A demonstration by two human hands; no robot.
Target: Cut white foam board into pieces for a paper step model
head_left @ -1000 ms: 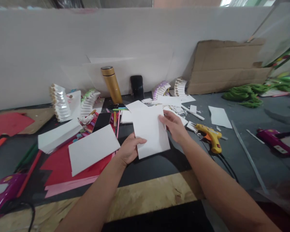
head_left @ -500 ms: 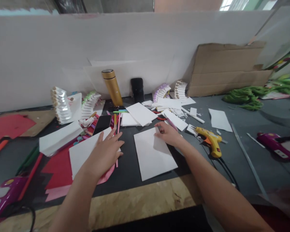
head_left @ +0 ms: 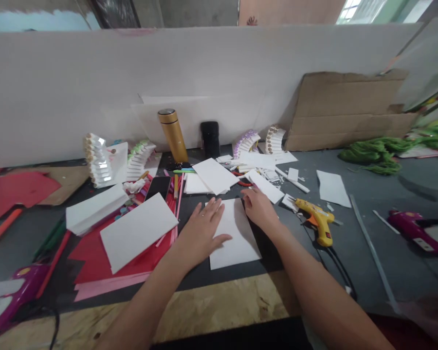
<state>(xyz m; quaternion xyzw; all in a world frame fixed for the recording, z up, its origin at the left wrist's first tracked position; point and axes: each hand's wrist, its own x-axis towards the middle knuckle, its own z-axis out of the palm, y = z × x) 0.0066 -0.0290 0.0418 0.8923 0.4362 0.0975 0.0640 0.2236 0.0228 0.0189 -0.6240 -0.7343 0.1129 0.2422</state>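
A white sheet (head_left: pixel 235 243) lies on the dark table right in front of me. My left hand (head_left: pixel 204 228) rests on its left part with fingers spread. At its upper right edge is my right hand (head_left: pixel 258 206), fingers bent together; whatever they may pinch is too small to make out. Another white sheet (head_left: pixel 138 233) lies tilted on red and pink paper (head_left: pixel 91 260) to the left. Beyond my hands, a white card (head_left: pixel 215 176) tops a small stack.
A yellow glue gun (head_left: pixel 319 218) with a cable lies right of my right hand, near a long clear strip (head_left: pixel 372 250). Behind stand a gold bottle (head_left: pixel 173 136), a black object (head_left: pixel 210 140) and cardboard (head_left: pixel 343 112). Purple devices (head_left: pixel 419 231) sit at both sides.
My left hand has moved right, off the sheet on the red paper and onto the middle sheet. My right hand stays by that sheet's upper right edge.
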